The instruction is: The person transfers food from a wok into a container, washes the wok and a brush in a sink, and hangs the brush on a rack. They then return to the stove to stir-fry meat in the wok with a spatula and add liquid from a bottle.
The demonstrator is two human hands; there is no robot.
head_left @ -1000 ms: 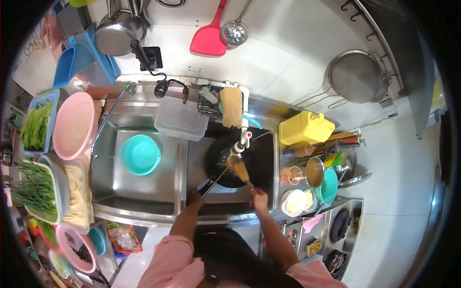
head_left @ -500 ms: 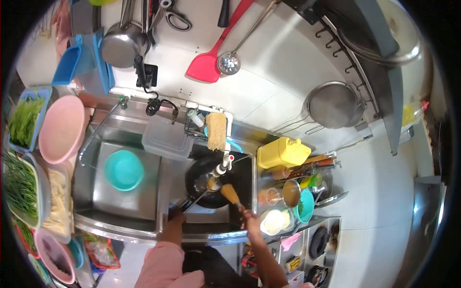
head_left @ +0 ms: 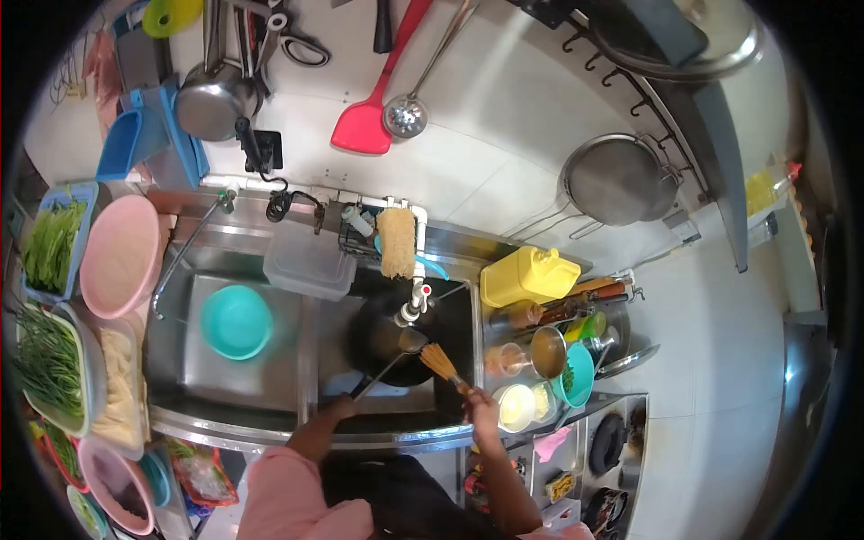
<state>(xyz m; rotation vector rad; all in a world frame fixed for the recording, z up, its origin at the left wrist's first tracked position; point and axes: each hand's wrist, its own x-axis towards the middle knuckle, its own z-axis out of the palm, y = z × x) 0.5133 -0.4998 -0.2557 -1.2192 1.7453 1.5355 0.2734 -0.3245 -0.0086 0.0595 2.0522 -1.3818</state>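
Two hands work at the right basin of a steel sink [head_left: 310, 360] in the lower centre of the frame. The left hand [head_left: 337, 409] is closed around the handle of a black wok [head_left: 387, 346], which sits in the right basin directly below the tap [head_left: 412, 306]. The right hand [head_left: 481, 409] is closed around the handle of a bamboo brush [head_left: 441, 363]; the brush bristles lie at the right rim of the wok, just beside the tap outlet.

A teal bowl [head_left: 236, 321] rests in the left basin, well apart from the wok. A clear plastic container [head_left: 308, 263] sits at the back edge of the sink, between the two basins. A yellow jug [head_left: 526, 276] stands right of the sink, above a cluster of seasoning bowls [head_left: 540, 378]. A red spatula [head_left: 364, 121] hangs on the wall in the upper centre. Trays of green vegetables [head_left: 49, 360] fill the left edge.
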